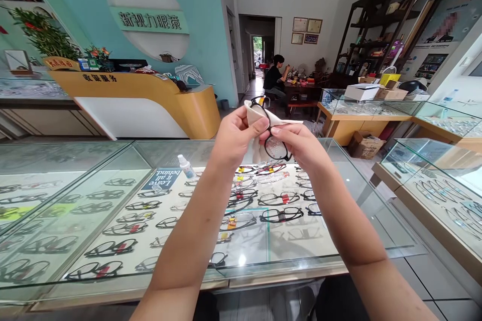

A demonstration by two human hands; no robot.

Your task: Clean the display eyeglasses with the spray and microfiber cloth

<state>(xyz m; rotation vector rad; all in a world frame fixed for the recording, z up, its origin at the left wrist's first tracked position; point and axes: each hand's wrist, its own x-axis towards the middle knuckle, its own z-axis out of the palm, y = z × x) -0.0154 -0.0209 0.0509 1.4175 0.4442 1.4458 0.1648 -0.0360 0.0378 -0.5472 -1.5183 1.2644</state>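
Both my hands are raised over a glass display case, around a pair of dark-framed eyeglasses (276,147) held tilted in the air. My left hand (241,128) pinches a white cloth (284,122) over the upper lens, its thumb pressed on the cloth. My right hand (295,140) is closed on the glasses near the bridge, with part of the cloth beside its fingers. The lower lens shows clear droplets or specks and hangs below the right fingers. Some fingertips are hidden behind the cloth and frame.
Beneath my arms stands the glass display case (248,268) with rows of eyeglasses inside. A small white spray bottle (186,166) stands on its top, left of my hands. Further off are a yellow-fronted counter (196,110), another glass case (444,180) at right, and a seated person (276,77).
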